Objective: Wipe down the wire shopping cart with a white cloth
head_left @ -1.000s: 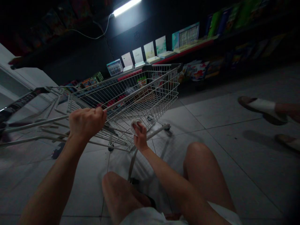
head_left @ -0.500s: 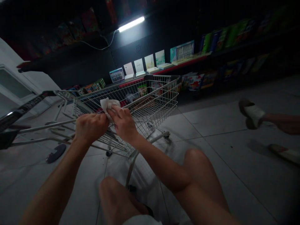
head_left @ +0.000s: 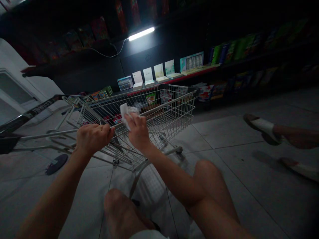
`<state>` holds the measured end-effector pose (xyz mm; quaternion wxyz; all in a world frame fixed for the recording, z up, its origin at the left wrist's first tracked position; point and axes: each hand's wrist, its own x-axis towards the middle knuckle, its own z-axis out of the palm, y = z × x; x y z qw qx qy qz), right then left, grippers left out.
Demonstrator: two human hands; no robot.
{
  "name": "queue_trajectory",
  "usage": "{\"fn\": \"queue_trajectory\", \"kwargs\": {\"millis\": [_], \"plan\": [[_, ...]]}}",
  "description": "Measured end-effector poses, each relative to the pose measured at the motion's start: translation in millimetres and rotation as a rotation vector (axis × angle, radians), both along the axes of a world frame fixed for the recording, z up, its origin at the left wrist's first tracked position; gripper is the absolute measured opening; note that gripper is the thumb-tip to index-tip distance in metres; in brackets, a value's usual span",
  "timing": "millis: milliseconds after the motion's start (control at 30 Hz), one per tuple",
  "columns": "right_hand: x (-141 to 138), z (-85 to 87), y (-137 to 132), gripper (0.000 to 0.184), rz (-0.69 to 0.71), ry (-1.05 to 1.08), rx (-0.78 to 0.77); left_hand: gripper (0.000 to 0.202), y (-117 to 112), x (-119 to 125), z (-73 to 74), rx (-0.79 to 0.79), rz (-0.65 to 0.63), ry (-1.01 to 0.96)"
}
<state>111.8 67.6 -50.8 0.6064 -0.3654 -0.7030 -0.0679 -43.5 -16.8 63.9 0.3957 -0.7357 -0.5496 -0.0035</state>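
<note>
A metal shopping cart stands in front of me, its handle off to the left. My left hand is wrapped around the cart's upper side rail. Farther along the same rail, my right hand presses a crumpled white wipe against the metal with its fingers closed over it. The wipe sticks up past the fingertips on the basket side. My right palm is turned away from the camera.
Behind the cart runs a dark shelf with upright books and a boxed set under a lit tube lamp. Another person's feet in shoes are on the tiled floor at right. A dark round base stands at left.
My right hand has slid the wipe along the rail to the right, away from my left hand. My left hand still grips the rail. The other person's feet have shifted slightly left in view.
</note>
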Motion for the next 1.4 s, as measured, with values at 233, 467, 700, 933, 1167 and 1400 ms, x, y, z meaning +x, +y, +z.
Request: {"fn": "queue_trajectory", "kwargs": {"millis": [233,467,700,933,1167,1400], "plan": [[24,-66.0,13,0.056,0.002,-0.078,0.013,0.056,-7,-8,2.3,0.015,0.099,0.021],[45,-203.5,8,0.071,0.027,0.099,-0.376,0.058,12,30,-0.3,-0.056,0.136,-0.076],[37,-113.5,2,0.070,0.035,0.145,-0.208,0.053,57,73,-14.2,-0.219,0.055,-0.162],[22,-138.6,29,0.067,0.003,-0.142,-0.247,0.052,66,70,-24.4,-0.183,0.057,-0.161],[28,-237.8,8,0.069,0.002,-0.076,-0.370,0.051,68,75,-24.9,-0.219,0.096,-0.215],[-3,-145.0,-4,0.062,0.088,-0.060,-0.129,0.051,69,75,-24.1,-0.216,0.115,-0.214]]}}
